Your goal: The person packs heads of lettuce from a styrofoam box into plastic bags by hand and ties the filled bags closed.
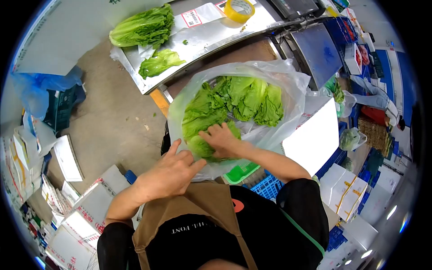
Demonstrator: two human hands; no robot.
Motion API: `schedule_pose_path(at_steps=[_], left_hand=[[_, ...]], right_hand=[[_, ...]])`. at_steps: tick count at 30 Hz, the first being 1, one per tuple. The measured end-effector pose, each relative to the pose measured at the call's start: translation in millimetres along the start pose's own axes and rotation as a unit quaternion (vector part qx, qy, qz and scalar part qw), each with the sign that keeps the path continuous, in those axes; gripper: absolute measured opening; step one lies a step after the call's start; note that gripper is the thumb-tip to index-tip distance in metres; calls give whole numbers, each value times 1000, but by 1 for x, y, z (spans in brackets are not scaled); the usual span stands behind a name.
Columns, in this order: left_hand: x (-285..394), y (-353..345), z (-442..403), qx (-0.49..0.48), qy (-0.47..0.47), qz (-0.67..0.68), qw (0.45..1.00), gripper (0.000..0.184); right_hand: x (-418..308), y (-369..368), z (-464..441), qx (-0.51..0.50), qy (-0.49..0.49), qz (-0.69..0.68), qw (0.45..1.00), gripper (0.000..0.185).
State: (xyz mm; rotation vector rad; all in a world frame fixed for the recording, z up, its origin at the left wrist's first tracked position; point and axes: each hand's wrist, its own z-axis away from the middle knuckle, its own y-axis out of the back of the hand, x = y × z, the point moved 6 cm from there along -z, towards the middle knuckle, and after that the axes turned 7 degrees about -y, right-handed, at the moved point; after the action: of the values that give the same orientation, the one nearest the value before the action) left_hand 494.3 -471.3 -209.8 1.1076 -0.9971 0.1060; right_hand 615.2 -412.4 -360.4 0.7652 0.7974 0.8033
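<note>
A large clear plastic bag (294, 96) lies wide open in front of me, with several heads of green lettuce (252, 99) round its inside. My right hand (222, 140) reaches into the bag and rests on the lettuce nearest me, its fingers spread and partly curled over the leaves. At the bag's near left edge is my left hand (173, 168), thumb and fingers apart, touching the rim of the plastic. Another lettuce (144, 28) and a loose leaf (159, 63) lie on the metal table (202, 42) beyond the bag.
Yellow tape (239, 11) and a labelled packet (193, 19) sit on the metal table. White foam boxes (81, 220) stand at the lower left, a dark green crate (60, 108) at the left. A blue basket (267, 186) is below the bag; a person (378, 96) is at the right.
</note>
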Motion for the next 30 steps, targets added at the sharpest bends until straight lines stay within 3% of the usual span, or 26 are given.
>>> schedule_pose_path(at_steps=[2, 6, 8, 11, 12, 15, 17, 19, 20, 22, 23, 26, 28, 29, 30], left_hand=[[4, -4, -1, -14, -3, 6, 1000, 39], [4, -15, -12, -56, -22, -4, 998, 26], [5, -11, -16, -46, -60, 29, 997, 18], [-2, -3, -24, -1, -50, 37, 998, 13], [-5, -6, -27, -46, -37, 45, 997, 15], [-17, -12, -42, -144, 9, 72, 987, 23], [-34, -21, -59, -171, 36, 102, 979, 27], [-57, -14, -105, -96, 32, 143, 985, 35], [-79, -6, -130, 50, 32, 94, 994, 41], [-113, 9, -175, 307, 3, -74, 949, 60], [-127, 14, -201, 328, 13, -145, 933, 70], [-154, 12, -264, 352, 9, -158, 922, 55], [-187, 9, -307, 281, 49, -33, 958, 38], [-187, 13, -320, 241, 72, 31, 967, 30], [-172, 35, -323, 377, 9, -3, 926, 18]], right_hand=[[19, 37, 16, -33, 14, -14, 999, 83], [76, 76, 42, -80, 34, 14, 996, 76], [101, 57, 44, -108, 26, 71, 991, 73], [146, -43, 33, -144, -19, 162, 976, 68], [154, -63, 34, -147, -32, 180, 972, 67], [136, -54, 19, -224, -89, 139, 961, 62], [126, -22, 0, -175, -91, 78, 977, 59], [138, 4, -27, -94, -115, 43, 988, 59], [150, 13, -42, -38, -137, 39, 989, 61], [166, 14, -61, 38, -162, 83, 982, 64], [173, 6, -68, 58, -168, 133, 975, 66], [189, -5, -89, 43, -199, 173, 964, 75], [182, 0, -79, 36, -204, 143, 968, 76], [185, -1, -74, 82, -196, 135, 968, 73], [192, -1, -66, 125, -211, 129, 961, 73]])
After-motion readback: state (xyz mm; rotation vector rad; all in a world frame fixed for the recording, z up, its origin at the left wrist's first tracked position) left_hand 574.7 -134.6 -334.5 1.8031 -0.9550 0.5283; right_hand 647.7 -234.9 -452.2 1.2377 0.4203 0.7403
